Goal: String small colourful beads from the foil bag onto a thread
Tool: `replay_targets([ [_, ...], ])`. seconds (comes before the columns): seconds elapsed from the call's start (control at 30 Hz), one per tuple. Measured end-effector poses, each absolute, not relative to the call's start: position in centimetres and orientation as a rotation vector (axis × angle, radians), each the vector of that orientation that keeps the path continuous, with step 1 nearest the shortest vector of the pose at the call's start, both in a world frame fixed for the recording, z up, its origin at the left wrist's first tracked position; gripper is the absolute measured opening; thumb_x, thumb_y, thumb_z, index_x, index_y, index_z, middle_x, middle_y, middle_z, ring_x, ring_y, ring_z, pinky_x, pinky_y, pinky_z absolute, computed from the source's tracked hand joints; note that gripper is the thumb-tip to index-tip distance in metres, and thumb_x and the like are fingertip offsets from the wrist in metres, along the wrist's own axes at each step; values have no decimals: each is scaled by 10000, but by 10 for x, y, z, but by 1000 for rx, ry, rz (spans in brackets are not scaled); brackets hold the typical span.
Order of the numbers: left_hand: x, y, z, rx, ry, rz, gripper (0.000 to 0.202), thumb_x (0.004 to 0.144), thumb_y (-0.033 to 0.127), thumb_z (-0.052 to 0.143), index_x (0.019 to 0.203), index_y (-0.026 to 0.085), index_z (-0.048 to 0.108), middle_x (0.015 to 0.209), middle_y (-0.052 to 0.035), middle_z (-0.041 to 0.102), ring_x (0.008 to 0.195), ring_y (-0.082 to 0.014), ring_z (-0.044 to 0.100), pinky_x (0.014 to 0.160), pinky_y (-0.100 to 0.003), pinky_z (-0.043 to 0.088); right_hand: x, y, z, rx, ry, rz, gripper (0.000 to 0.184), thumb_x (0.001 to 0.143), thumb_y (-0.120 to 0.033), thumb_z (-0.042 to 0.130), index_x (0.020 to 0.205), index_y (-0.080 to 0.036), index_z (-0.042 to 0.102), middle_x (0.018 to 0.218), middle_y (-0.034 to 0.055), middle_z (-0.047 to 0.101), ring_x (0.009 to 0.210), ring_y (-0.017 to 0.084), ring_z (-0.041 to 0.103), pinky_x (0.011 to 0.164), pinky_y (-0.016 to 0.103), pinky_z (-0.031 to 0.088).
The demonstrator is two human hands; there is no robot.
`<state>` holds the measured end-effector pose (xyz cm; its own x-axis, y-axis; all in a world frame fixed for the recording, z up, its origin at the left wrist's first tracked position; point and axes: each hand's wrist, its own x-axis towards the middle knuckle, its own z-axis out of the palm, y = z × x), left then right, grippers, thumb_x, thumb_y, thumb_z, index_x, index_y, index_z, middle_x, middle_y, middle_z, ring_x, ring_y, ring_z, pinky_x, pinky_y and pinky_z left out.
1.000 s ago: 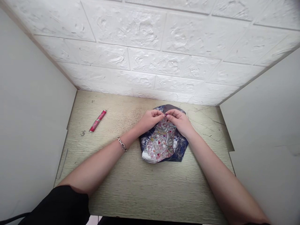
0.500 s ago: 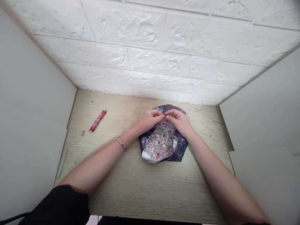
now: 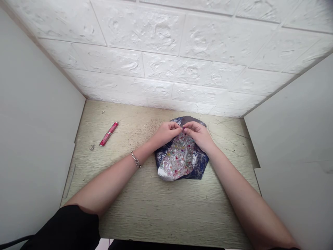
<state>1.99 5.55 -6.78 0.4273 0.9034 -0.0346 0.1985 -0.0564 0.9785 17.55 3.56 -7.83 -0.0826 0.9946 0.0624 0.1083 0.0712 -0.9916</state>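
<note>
sleeve: a black sleeve (image 3: 65, 225) at the near left corner, pushed up so the forearm is bare
arms: both forearms run in from the near edge and converge toward the middle, low over the desk (image 3: 156, 208), elbows wide; probably rested there to steady fine finger work
bracelet: a chain bracelet (image 3: 135, 159) sits on the left wrist, just short of the pouch
pouch: a dark blue foil pouch (image 3: 201, 166) lies flat at mid-desk, its mouth folded open with the silver lining showing, so it acts as a shallow tray
beads: small pink, white and clear beads (image 3: 178, 158) are spread inside the pouch, under and just before the hands; anything let slip would likely drop back among them
left hand: the left hand (image 3: 166, 133) is curled, knuckles up, at the pouch's far end
right hand: the right hand (image 3: 199, 136) mirrors it, palm down, fingertips meeting the left's
grip: each grip has thumb and fingers pressed together on something too small to make out, the two pinches touching
thread: a thin thread (image 3: 234, 140) loops loosely over the desk right of the pouch
red tube: a red tube (image 3: 108, 134) lies well apart to the left, with metal bits (image 3: 92, 148) beside it
wall: a white brick-pattern wall (image 3: 156, 52) closes the far side
</note>
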Motion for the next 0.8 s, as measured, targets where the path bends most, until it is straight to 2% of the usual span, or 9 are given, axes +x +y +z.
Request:
replay_targets([
  [0.47,19,55,-67,1560,1025,763,276,671,389,534,667,116,580,499,41,418,444,-39,308,436,-193,233,174,35,-79,-1180,-1394,1132,160,636,-282,624,752,-184,571,731,-4,588,651,106,531,645,261,431],
  [0.67,19,55,-67,1531,1024,766,281,684,404,527,666,128,580,415,66,335,411,-44,277,437,-203,226,174,35,-85,-1234,-1449,1004,156,658,-302,613,765,-189,607,742,19,608,661,132,546,629,281,436],
  [0.8,17,56,-66,1540,991,726,295,702,431,507,682,141,555,401,70,331,404,-47,280,430,-204,215,174,34,-87,-1266,-1530,847,159,665,-328,613,757,-199,634,734,24,597,636,134,529,600,281,428],
])
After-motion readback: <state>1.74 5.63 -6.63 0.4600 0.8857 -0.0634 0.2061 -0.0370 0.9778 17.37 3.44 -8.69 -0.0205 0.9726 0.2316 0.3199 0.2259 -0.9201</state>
